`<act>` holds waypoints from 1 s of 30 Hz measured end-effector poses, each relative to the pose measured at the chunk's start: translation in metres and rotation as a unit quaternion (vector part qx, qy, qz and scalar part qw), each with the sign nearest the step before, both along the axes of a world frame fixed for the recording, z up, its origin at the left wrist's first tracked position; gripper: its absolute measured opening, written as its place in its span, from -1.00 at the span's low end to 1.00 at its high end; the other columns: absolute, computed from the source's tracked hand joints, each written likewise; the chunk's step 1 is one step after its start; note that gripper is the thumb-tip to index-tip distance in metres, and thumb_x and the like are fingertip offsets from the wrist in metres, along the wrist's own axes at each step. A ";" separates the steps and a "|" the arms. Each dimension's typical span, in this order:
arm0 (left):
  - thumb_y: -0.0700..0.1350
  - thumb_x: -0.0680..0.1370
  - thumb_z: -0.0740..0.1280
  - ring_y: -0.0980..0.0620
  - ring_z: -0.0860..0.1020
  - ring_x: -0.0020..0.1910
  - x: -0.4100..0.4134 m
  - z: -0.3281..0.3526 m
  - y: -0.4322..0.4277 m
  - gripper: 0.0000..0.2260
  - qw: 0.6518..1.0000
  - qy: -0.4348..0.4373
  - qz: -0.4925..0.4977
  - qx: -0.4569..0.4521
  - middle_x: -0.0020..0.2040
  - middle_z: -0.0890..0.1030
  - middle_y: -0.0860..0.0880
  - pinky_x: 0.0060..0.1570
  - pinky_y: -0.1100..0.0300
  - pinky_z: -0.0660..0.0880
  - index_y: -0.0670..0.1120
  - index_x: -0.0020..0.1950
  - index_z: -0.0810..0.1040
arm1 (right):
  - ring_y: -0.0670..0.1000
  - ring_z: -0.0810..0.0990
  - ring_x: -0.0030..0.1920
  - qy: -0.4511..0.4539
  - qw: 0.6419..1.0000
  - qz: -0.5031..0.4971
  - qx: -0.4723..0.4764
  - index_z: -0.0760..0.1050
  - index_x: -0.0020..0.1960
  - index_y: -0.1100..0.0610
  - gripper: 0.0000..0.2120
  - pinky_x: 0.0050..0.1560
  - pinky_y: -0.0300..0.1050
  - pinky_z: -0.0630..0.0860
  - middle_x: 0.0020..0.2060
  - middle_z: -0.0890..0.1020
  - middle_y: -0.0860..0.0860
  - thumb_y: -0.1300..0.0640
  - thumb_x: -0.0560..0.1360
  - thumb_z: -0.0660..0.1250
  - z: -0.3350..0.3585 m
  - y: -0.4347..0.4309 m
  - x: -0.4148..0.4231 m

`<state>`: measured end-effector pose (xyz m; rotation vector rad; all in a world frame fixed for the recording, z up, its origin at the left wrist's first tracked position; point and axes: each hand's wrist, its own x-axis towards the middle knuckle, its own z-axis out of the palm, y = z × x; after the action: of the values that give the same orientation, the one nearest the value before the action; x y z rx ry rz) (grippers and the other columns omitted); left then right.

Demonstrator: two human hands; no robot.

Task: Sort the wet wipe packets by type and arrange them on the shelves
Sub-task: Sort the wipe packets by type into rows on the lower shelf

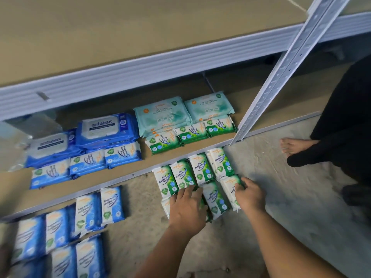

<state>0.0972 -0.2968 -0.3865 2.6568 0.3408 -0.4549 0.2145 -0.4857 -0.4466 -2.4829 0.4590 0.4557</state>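
Several green pine antibacterial packets [182, 177] lie in two rows on the floor in front of the low shelf [128, 169]. My left hand [186, 207] lies over the lower row's left packets, fingers curled over their top edge. My right hand [250, 195] grips the top of the lower row's rightmost packet [230, 189]. Three more green packets [192, 133] stand on the shelf's right part. Blue fragrance-free packets lie on the floor [88, 211] at left and on the shelf [88, 162]. Behind them are blue antabax packs [104, 129] and pale teal packs [160, 115].
A bare upper shelf board [140, 37] overhangs the low one. A white slotted upright [281, 77] stands on the floor right of the packets. Another person's bare foot [293, 145] and black garment [341, 117] are at the right. Clear plastic wrap [14, 145] sits at far left.
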 end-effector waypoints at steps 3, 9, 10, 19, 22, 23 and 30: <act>0.15 0.60 0.17 -0.07 0.29 0.49 -0.017 0.019 0.028 -0.48 0.999 0.011 0.027 -0.032 0.53 0.31 -0.01 0.43 -0.03 0.31 0.09 0.57 0.26 | 0.21 0.60 0.12 -0.021 0.999 0.024 0.031 0.65 0.19 0.03 -0.72 0.14 0.00 0.55 0.10 0.67 0.12 0.08 0.48 0.43 0.050 0.031 -0.023; 0.02 0.59 0.25 -0.03 0.47 0.32 -0.056 0.083 0.089 -0.62 0.990 -0.054 0.107 -0.076 0.39 0.45 -0.02 0.28 0.19 0.41 0.00 0.40 0.51 | 0.09 0.62 0.06 -0.047 0.984 0.118 0.122 0.65 0.20 0.06 -0.75 0.13 -0.02 0.58 0.14 0.64 0.08 0.15 0.53 0.40 0.125 0.092 -0.061; 0.00 0.59 0.27 -0.01 0.49 0.30 -0.064 0.095 0.099 -0.65 0.987 -0.072 0.121 -0.079 0.36 0.48 0.00 0.26 0.20 0.41 -0.01 0.37 0.53 | 0.08 0.61 0.07 -0.048 0.981 0.140 0.129 0.64 0.21 0.06 -0.75 0.14 -0.05 0.57 0.13 0.63 0.07 0.15 0.54 0.39 0.140 0.101 -0.069; -0.02 0.59 0.30 0.00 0.61 -0.01 -0.128 0.168 0.168 -0.75 0.946 -0.154 0.251 -0.138 0.27 0.51 0.08 0.00 0.14 0.53 0.05 0.27 0.55 | -0.10 0.58 -0.02 -0.038 0.951 0.251 0.176 0.57 0.23 -0.03 -0.77 0.03 -0.16 0.55 0.08 0.61 -0.08 0.11 0.59 0.31 0.235 0.179 -0.120; -0.01 0.60 0.31 0.17 0.55 -0.11 -0.138 0.171 0.185 -0.74 0.924 -0.173 0.292 -0.175 0.27 0.55 0.07 -0.03 0.20 0.49 0.07 0.29 0.54 | -0.18 0.54 -0.03 -0.024 0.942 0.281 0.184 0.54 0.24 -0.05 -0.78 -0.14 -0.35 0.42 0.10 0.60 -0.10 0.12 0.62 0.29 0.249 0.204 -0.121; -0.01 0.60 0.30 0.23 0.53 -0.16 -0.140 0.171 0.189 -0.74 0.918 -0.176 0.303 -0.188 0.25 0.56 0.06 -0.06 0.21 0.50 0.07 0.30 0.54 | -0.14 0.55 0.01 -0.017 0.940 0.284 0.185 0.54 0.25 -0.04 -0.77 -0.10 -0.32 0.43 0.13 0.61 -0.09 0.12 0.62 0.29 0.252 0.212 -0.119; -0.06 0.61 0.31 0.17 0.56 -0.02 -0.153 0.154 0.220 -0.76 0.890 -0.183 0.353 -0.224 0.22 0.60 0.08 -0.12 0.27 0.48 0.06 0.29 0.55 | 0.04 0.55 0.21 0.009 0.951 0.250 0.179 0.58 0.27 0.07 -0.72 0.28 -0.06 0.47 0.26 0.60 0.02 0.12 0.58 0.29 0.247 0.273 -0.090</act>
<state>-0.0556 -0.0770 -0.2323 1.9254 0.9051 0.1851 0.1247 -0.2126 -0.1996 -2.2178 -0.2458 0.6918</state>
